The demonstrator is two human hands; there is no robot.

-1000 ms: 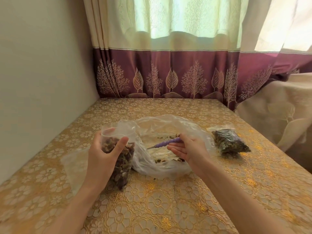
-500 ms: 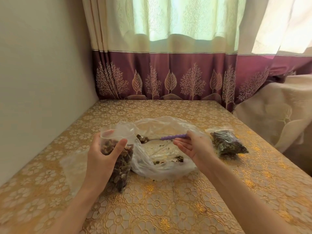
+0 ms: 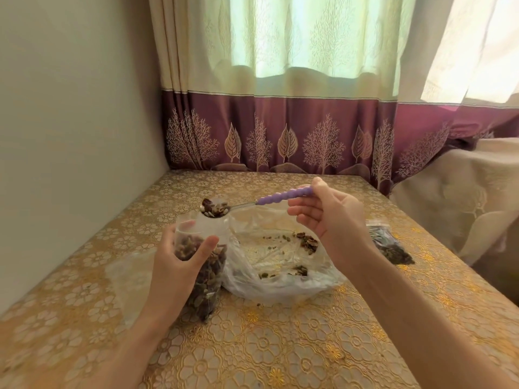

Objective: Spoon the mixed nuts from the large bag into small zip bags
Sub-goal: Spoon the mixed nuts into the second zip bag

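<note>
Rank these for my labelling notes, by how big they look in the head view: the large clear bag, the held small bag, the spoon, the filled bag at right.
1. large clear bag
2. held small bag
3. spoon and filled bag at right: similar, unranked.

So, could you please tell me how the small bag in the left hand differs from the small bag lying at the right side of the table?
The held zip bag stands upright, gripped by the left hand, while the other small bag lies flat, untouched. The held one's mouth is open under the loaded spoon; whether the other's is zipped cannot be told. Both are clear plastic holding dark mixed nuts.
</note>
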